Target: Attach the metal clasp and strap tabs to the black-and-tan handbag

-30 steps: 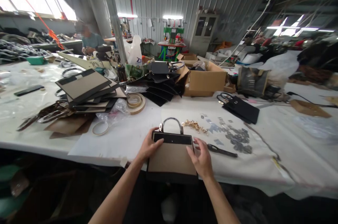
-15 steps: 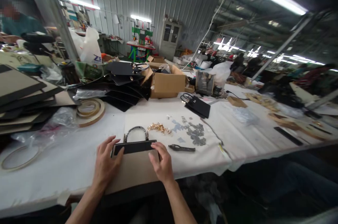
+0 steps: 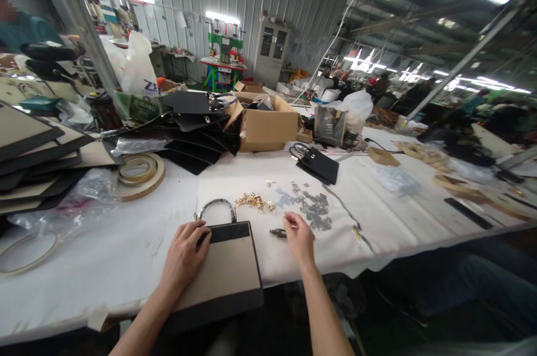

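Observation:
A beige-backed handbag panel (image 3: 229,258) with dark edges lies before me, its lower end jutting past the table's front edge. Its looped handle (image 3: 217,201) rises from the far edge. My left hand (image 3: 187,249) is closed on the panel's far left corner, fingers by the handle's base and thumb over the black strip (image 3: 230,231). To the right, my right hand (image 3: 299,235) hovers in a pinch; whether a small part is between the fingertips cannot be seen. Below it a dark hand tool (image 3: 277,232) is partly hidden. Small metal plates (image 3: 316,210) and gold-coloured fittings (image 3: 255,201) lie just beyond.
A finished-looking black handbag (image 3: 319,164) lies farther back, near an open cardboard box (image 3: 268,126). Stacked panels (image 3: 29,149) and tape rolls (image 3: 140,174) occupy the left. A cord (image 3: 342,205) crosses the cloth at right. A person (image 3: 25,31) is at far left.
My right hand has let go of the panel and moved right, over the dark tool. My left hand has shifted slightly right on the panel's corner, its fingers now more curled.

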`<state>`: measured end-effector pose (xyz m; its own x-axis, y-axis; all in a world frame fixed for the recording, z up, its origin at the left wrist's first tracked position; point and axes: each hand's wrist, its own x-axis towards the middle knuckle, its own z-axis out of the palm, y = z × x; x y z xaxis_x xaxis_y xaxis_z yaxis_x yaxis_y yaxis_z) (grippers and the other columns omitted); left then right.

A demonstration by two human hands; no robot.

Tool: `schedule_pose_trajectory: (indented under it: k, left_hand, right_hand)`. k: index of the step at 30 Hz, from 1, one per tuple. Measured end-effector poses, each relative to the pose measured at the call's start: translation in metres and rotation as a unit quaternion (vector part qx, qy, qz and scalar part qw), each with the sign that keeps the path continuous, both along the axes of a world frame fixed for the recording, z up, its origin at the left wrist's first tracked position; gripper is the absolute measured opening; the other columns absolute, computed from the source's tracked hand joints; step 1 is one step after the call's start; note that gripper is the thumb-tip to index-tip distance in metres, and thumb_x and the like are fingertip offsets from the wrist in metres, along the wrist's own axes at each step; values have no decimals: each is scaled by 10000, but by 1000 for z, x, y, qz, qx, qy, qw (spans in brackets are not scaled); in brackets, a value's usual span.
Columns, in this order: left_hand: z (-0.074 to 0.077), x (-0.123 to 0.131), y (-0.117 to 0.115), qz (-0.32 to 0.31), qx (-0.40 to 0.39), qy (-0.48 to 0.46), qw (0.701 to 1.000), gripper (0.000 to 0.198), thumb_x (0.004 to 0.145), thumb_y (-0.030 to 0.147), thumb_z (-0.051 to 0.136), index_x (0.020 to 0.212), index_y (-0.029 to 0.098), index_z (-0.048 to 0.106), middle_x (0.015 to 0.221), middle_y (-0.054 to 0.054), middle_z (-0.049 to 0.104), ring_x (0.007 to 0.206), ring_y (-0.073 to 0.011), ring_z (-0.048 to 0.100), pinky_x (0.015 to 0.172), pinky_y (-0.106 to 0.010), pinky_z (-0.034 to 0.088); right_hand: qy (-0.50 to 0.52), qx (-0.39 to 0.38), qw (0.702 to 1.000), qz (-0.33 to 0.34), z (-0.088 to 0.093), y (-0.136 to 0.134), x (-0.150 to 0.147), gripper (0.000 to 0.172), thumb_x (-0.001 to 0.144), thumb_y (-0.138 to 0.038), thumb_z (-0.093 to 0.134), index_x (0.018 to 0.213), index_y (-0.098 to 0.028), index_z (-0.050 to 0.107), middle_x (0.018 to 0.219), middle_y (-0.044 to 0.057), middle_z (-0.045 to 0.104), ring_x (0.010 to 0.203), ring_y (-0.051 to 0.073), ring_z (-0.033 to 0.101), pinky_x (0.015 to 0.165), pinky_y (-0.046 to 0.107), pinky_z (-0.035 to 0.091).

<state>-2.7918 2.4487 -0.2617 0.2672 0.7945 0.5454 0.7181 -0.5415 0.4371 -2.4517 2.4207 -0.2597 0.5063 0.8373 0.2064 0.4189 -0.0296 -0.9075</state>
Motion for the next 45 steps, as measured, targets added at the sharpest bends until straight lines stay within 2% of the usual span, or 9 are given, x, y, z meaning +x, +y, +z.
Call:
schedule_pose_trajectory:
  k: [5,12,19,25,30,33,38,41,45]
  left_hand:
    - [2,1,0,13,-6,7,1000,134,999,327,599,1025,236,694,1167,-80,709,1151,-290,611,1007,-476,532]
    - [0,0,1,37,-41,18,998,151,1015,366,580,1049,259,680,1186,-56,731,1243,-305,587,1037,-497,482]
    - [-3,2,10,58,-50,17,997,200,1027,396,544,1059,267,693,1209,-61,736,1248,-315,590,1038,-517,478]
    - [-6,4,11,59,-22,1,998,170,1013,352,571,1092,260,691,1206,-68,744,1264,-332,591,1054,-542,485]
    - [8,11,0,60,-9,-99,993,211,990,304,607,1180,248,681,1263,-95,712,1284,-318,592,1113,-553,483]
    - [20,34,-14,-13,-124,-219,968,276,976,354,647,1234,257,659,1212,-84,721,1085,-244,700,994,-448,585]
    - [14,85,-31,-140,-321,-398,848,500,909,384,737,1364,227,601,1299,-114,726,1087,-231,738,991,-394,609]
    - [6,99,-33,-129,-328,-403,844,380,929,398,709,1266,223,692,1203,-102,774,1111,-249,737,1020,-390,588]
    - [2,97,-34,-134,-302,-384,862,339,964,397,663,1265,255,723,1235,-82,771,1134,-245,728,1040,-377,569]
  right_hand:
    - [-179,-66,980,53,-4,29,6,274,876,-359,593,1056,-200,726,1038,95,743,824,215,678,833,361,543]
    - [-206,-89,974,17,-11,44,-3,168,874,-370,612,849,-246,722,937,62,705,823,230,646,761,347,473]
    - [-189,-28,981,5,-2,35,3,311,948,-413,483,955,-199,708,1008,123,709,936,264,660,892,390,508]
    - [48,1,999,19,18,4,-19,426,902,-586,643,1047,-194,726,770,46,698,690,205,628,690,327,518]
    - [258,16,961,94,22,-24,-67,388,849,-529,774,1024,-183,750,785,42,690,684,154,576,624,270,482]
    - [323,25,940,105,16,-35,-93,370,842,-499,798,1028,-184,745,802,39,695,665,139,564,589,251,460]
    - [223,18,970,101,1,-41,-115,361,884,-524,735,1046,-202,746,944,78,767,831,219,691,765,318,571]
    - [158,13,981,109,-7,-43,-115,338,926,-521,674,1054,-215,740,1081,105,779,986,269,723,917,385,584]
    - [168,22,977,132,-14,-44,-111,314,936,-484,679,1097,-219,727,1126,102,769,1035,266,721,962,392,580]
